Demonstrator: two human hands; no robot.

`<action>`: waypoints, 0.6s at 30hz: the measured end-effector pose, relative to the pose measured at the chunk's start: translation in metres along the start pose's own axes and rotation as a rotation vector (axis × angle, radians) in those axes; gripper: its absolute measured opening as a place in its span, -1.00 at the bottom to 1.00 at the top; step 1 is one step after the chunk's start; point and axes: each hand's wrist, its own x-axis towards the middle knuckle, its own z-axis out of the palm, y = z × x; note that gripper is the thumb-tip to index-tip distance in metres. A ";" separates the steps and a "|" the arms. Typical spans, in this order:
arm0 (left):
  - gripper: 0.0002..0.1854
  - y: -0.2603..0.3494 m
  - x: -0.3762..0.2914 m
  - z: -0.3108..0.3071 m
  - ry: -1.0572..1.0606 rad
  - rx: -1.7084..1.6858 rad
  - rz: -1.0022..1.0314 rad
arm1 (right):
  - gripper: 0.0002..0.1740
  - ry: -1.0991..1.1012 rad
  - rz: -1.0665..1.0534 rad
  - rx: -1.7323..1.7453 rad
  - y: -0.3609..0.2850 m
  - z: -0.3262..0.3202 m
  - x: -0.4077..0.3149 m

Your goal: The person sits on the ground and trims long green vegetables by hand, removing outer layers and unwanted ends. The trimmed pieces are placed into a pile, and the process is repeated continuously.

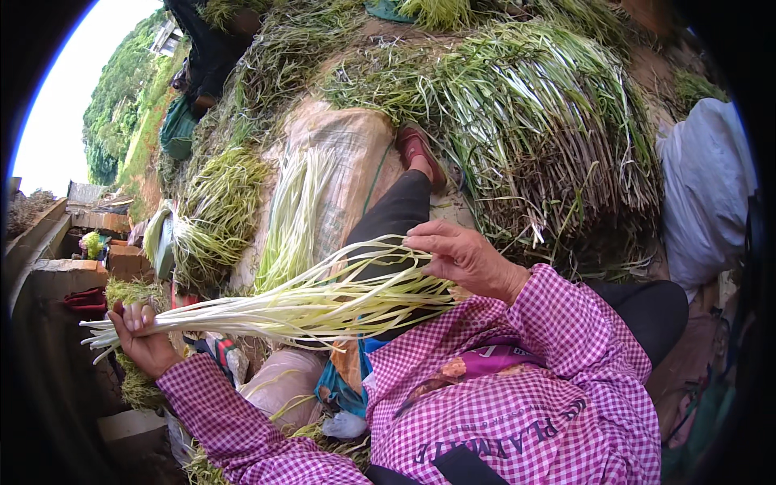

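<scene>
My left hand (142,342) is closed around the white stem ends of a bunch of pale yellow-green garlic chives (291,309), which stretches across my lap. At the loose leaf tips, my right hand (464,260) has its thumb and fingers around a few strands; whether it grips them firmly is hard to tell. Beyond the bunch, a neat pile of similar pale stems (303,206) lies on a woven plastic sack (345,133).
A large heap of green-leaved stalks with brown bases (558,139) lies front right. Beside it stands a white sack (706,194). Yellowish leaves (224,206) are heaped on the left, near bricks (127,260). Another person (209,54) is at the upper left.
</scene>
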 end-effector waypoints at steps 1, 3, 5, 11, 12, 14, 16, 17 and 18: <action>-0.71 0.000 0.001 0.000 0.018 0.026 0.001 | -0.63 -0.075 -0.024 0.060 -0.003 0.007 0.004; -0.71 0.002 0.002 0.001 -0.028 -0.022 -0.045 | -0.70 -0.107 0.002 -0.090 -0.003 0.013 0.005; -0.72 0.002 0.002 0.003 0.038 0.018 0.006 | -0.79 -0.101 0.014 -0.255 0.003 0.014 0.001; -0.71 -0.029 0.005 0.025 0.020 0.020 -0.005 | -0.95 -0.187 0.151 -0.756 0.028 0.023 -0.009; -0.70 -0.037 0.007 0.028 0.055 0.045 0.008 | -0.88 -0.185 0.279 -0.664 0.035 0.022 -0.009; -0.70 -0.044 0.013 0.032 0.067 0.070 0.013 | -0.83 -0.137 0.512 -0.620 0.055 0.010 -0.015; -0.69 -0.041 0.022 0.031 0.069 0.063 0.026 | -0.78 -0.043 0.757 -0.496 0.077 -0.015 -0.038; -0.69 -0.034 0.026 0.030 0.085 0.023 0.063 | -0.76 0.046 0.912 -0.428 0.089 -0.033 -0.052; -0.69 -0.026 0.029 0.026 0.117 0.013 0.083 | -0.76 0.087 0.877 -0.421 0.100 -0.042 -0.069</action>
